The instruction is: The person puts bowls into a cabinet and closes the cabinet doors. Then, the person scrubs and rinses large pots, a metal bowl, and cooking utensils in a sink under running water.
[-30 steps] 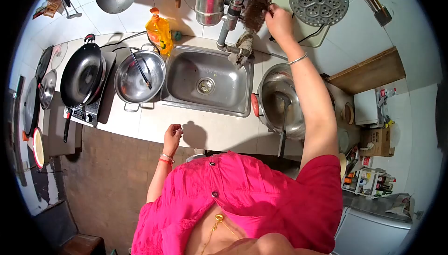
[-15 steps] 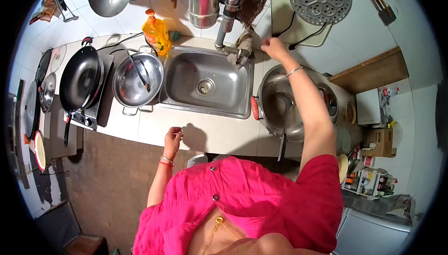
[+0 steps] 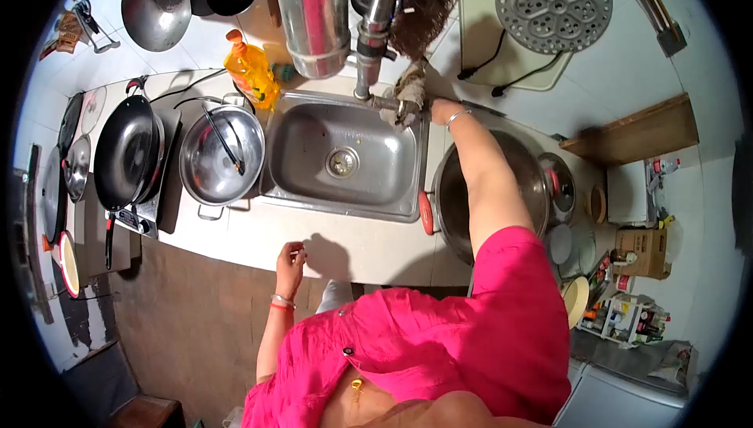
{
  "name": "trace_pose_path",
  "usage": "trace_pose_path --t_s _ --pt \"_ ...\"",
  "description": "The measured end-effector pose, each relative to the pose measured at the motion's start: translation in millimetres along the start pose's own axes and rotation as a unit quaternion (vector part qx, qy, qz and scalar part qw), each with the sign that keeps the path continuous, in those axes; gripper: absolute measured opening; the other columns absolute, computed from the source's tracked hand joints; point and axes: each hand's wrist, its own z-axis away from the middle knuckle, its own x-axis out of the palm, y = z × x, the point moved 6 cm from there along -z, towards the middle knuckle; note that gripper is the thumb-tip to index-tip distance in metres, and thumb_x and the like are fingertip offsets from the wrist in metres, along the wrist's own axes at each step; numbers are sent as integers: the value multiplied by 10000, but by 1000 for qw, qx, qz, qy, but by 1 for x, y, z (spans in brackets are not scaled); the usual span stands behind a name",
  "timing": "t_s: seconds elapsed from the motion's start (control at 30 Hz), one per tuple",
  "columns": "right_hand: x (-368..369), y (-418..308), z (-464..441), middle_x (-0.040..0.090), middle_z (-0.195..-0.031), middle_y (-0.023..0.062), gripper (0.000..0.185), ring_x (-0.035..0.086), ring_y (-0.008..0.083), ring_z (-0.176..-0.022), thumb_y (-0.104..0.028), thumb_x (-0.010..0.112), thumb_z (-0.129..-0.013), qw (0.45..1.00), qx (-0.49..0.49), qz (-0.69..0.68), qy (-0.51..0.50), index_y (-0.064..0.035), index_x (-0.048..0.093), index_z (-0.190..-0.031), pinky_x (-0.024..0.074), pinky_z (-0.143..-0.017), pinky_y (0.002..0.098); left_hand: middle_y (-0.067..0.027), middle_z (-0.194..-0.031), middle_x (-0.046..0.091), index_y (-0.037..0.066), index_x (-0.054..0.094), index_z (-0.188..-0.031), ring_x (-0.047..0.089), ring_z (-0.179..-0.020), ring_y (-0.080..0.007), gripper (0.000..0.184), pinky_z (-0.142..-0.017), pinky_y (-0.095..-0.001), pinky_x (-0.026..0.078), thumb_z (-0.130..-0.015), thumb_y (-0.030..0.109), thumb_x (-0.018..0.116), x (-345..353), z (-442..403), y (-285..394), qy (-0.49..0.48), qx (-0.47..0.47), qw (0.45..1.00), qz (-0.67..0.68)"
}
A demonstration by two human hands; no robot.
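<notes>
My right hand (image 3: 445, 111) reaches to the back of the counter, just right of the tap's outlet and the grey cloth (image 3: 408, 97) draped there. Its fingers are largely hidden, so what it touches cannot be made out. Beneath my right forearm stands the large metal pot (image 3: 502, 163) with a red handle. My left hand (image 3: 291, 258) hovers over the counter's front edge, fingers loosely curled, holding nothing I can see. Between the hands lies the steel sink (image 3: 343, 126), with small scraps around its drain.
Left of the sink are an orange soap bottle (image 3: 251, 75), a steel basin (image 3: 222, 150) with a black-handled utensil, and a black wok (image 3: 125, 152) on a cooker. A metal canister (image 3: 315, 24) hangs above the sink. A wooden board (image 3: 635, 132) leans at the right.
My right hand has come down from the brown scrubber on the wall to the counter behind the sink. My body has leaned forward. My left hand has stayed near the counter's edge.
</notes>
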Motion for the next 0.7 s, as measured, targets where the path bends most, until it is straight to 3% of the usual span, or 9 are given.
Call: trace_pose_path --t_s 0.17,0.23,0.3,0.37,0.43,0.5,0.57,0.63,0.7 --pt "-38 -34 49 641 -1111 131 439 593 257 -1040 -251 656 -641 992 36 -15 -120 -131 677 -1063 465 -889 377 -93 -943 630 -8 569 -1057 628 -820 -158 190 -692 -277 517 -880 49 529 -3 5 -12 33 -5 999 11" --pt "-6 -23 17 630 -1135 149 578 594 276 -1052 -348 747 -595 981 40 -66 -178 -43 657 -1078 457 -918 372 -95 -942 631 -14 571 -1063 627 -827 -159 204 -699 -277 513 -872 48 533 -6 12 -16 50 -11 999 8" --pt "26 12 -40 639 -1110 151 729 606 262 -1019 -476 804 -496 985 18 -154 -72 -33 661 -1057 465 -898 359 -97 -943 632 -20 571 -1068 625 -834 -162 219 -707 -277 508 -864 51 538 -2 13 -10 41 -27 999 5" --pt "8 15 -32 641 -1103 158 777 608 268 -1015 -550 804 -494 993 26 -81 -83 -4 662 -1028 469 -889 364 -101 -955 637 -20 572 -1072 621 -840 -166 232 -742 -288 504 -863 76 540 2 14 -4 44 -38 998 15" --pt "-11 13 -26 619 -1153 139 780 577 282 -1050 -460 827 -539 992 25 -41 -119 -24 607 -1148 448 -922 360 -112 -961 640 -14 575 -1070 622 -845 -174 232 -757 -298 504 -864 89 548 5 13 4 45 -33 998 5" --pt "6 41 -67 547 -1231 238 776 535 314 -1156 -445 775 -660 1000 -21 -9 -20 93 536 -1166 436 -956 374 -139 -977 644 -10 586 -1052 630 -851 -218 221 -769 -317 506 -856 88 553 7 12 12 51 -11 999 -8" --pt "-21 31 -41 449 -1337 240 764 451 337 -1236 -352 738 -719 991 -85 -33 -97 77 433 -1274 391 -1012 391 -155 -979 646 -8 593 -1038 633 -854 -243 214 -776 -330 507 -851 90 555 7 10 19 51 1 999 -16" --pt "-57 31 2 482 -1297 227 644 459 354 -1206 -289 711 -741 998 -48 -40 19 48 478 -1238 411 -983 387 -158 -967 645 -8 593 -1029 630 -854 -248 210 -778 -337 506 -849 93 556 7 7 23 38 4 999 -21" --pt "-79 40 15 485 -1268 225 561 464 362 -1174 -257 669 -767 997 -53 11 51 41 496 -1209 414 -966 397 -146 -953 647 -4 593 -1031 626 -850 -235 212 -774 -336 504 -853 105 557 7 7 26 42 18 998 -40"
